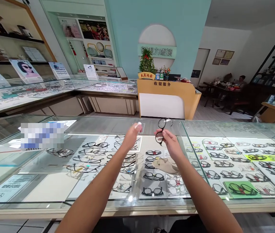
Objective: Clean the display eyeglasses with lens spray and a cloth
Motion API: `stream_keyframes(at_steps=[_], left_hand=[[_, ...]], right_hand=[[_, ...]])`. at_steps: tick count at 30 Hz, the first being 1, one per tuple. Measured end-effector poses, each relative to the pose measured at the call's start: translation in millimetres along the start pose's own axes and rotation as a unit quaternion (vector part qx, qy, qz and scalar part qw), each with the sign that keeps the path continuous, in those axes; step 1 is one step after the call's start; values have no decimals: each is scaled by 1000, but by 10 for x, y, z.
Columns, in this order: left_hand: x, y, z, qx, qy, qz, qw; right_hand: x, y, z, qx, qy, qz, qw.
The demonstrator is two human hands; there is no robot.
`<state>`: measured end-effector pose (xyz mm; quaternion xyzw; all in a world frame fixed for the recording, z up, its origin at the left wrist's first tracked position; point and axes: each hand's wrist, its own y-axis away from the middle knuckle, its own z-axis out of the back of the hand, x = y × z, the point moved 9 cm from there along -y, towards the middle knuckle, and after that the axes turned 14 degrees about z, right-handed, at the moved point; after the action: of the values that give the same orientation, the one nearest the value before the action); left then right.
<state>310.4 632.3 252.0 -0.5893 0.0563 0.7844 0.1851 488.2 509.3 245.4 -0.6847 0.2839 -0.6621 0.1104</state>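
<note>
My right hand (170, 139) grips a pair of black round-rimmed eyeglasses (162, 123) above the glass display counter. The glasses are turned on end, one lens above the other, and a temple sticks out to the right. To the left, apart from the glasses, is my left hand (132, 134), its fingers closed. Something whitish shows at its fingertips, too small and bright to name. A beige cloth (165, 164) lies on the glass below my right hand, partly behind the forearm. Under the glass are rows of eyeglasses (153, 176).
Papers and a blurred white-and-blue item (42, 136) lie on the counter's left. Loose-looking eyeglasses (60, 152) show nearby. Beyond stand a cashier desk (167, 90) with a plant (147, 61) and more display cases (108, 87). A person (241, 81) sits at a far table.
</note>
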Motion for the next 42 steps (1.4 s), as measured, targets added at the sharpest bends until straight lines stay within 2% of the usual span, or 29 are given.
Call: stream_keyframes(at_steps=[4, 6, 8, 12, 18, 22, 27, 34, 36, 37, 39, 41, 42], left_hand=[[357, -309, 715, -155, -13, 70, 985], [551, -396, 972, -199, -28, 111, 973], [647, -439, 1137, -222, -67, 114, 966], [712, -432, 1333, -252, -198, 110, 941], [921, -328, 1569, -289, -275, 226, 888], [1029, -318, 1589, -276, -321, 277, 862], [1088, -323, 1533, -247, -331, 306, 858], [1027, -273, 1474, -231, -313, 326, 862], [933, -220, 1469, -250, -303, 322, 861], [825, -178, 1472, -278, -302, 303, 860], [472, -54, 1446, -354, -308, 221, 855], [26, 129, 1315, -417, -310, 102, 848], [-174, 226, 1207, -428, -302, 49, 850]], right_hand=[[-2, 9, 12, -4, -16, -1, 1000], [-16, 19, 16, 1, -11, 0, 1000], [-42, 27, 26, 2, -7, -1, 1000], [-95, 26, 45, 0, -10, -6, 1000], [-110, 20, 55, 3, 7, -6, 1000], [-107, 25, 53, -1, -6, -8, 1000], [-115, 30, 50, -2, -22, -15, 1000], [-124, 40, 49, -6, -49, -23, 999], [-122, 25, 64, -9, -55, -18, 998], [-122, 12, 82, -12, -58, -15, 998], [-129, -27, 146, -24, -62, -8, 998], [-138, -75, 243, -42, -66, 0, 997], [-142, -100, 297, -53, -68, 5, 996]])
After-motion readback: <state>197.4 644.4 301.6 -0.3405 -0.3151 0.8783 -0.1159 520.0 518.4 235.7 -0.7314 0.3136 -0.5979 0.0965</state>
